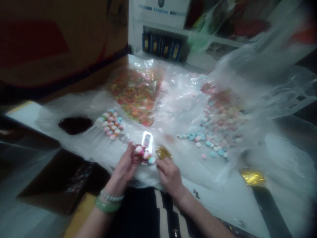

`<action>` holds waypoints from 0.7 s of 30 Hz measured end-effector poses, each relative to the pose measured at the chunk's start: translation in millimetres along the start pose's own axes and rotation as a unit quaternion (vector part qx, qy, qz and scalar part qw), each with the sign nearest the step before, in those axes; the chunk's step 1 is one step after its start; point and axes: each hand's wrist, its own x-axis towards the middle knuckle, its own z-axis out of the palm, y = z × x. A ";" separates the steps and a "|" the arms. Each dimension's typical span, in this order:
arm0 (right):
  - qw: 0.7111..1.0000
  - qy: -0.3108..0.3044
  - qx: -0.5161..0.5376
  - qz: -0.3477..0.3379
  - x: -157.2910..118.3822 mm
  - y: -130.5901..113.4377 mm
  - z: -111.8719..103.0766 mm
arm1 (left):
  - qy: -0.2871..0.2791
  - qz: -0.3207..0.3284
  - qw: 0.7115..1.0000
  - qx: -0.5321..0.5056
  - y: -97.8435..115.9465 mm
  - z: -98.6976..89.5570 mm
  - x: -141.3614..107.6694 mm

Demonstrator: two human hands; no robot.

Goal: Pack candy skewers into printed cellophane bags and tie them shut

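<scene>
My left hand [127, 162] has its fingers closed round a small cluster of pastel candies [140, 151], pink, white and blue. My right hand [169, 173] is pinched closed at the cluster's right end, beside a blue-and-white piece; blur hides what its fingertips hold. Just behind the cluster is a small, brightly shining clear-and-white packet [147, 138]. A bunch of gold twist ties [163, 151] lies right by my right fingertips. Left of my hands, round pastel candies on white sticks [111, 125] lie grouped in rows.
Plastic sheeting [178, 102] covers much of the table. On it are a clear bag of orange-green sweets [138, 96], loose pastel discs [218, 125] and a dark patch [75, 125]. Gold foil [254, 177] lies right. An open carton [56, 181] stands lower left, a large box [61, 43] behind.
</scene>
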 end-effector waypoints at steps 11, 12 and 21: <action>0.998 0.003 -0.036 -0.047 0.7 -11.7 0.8 | 0.014 0.001 0.999 -0.045 -10.8 8.8 0.9; 0.999 0.015 -0.016 -0.026 -0.4 -9.5 2.2 | 0.017 -0.006 0.999 -0.034 -11.7 6.9 1.9; 0.763 -0.100 0.455 0.449 13.8 -3.6 -3.2 | -0.011 -0.023 1.000 0.000 -12.5 4.9 2.4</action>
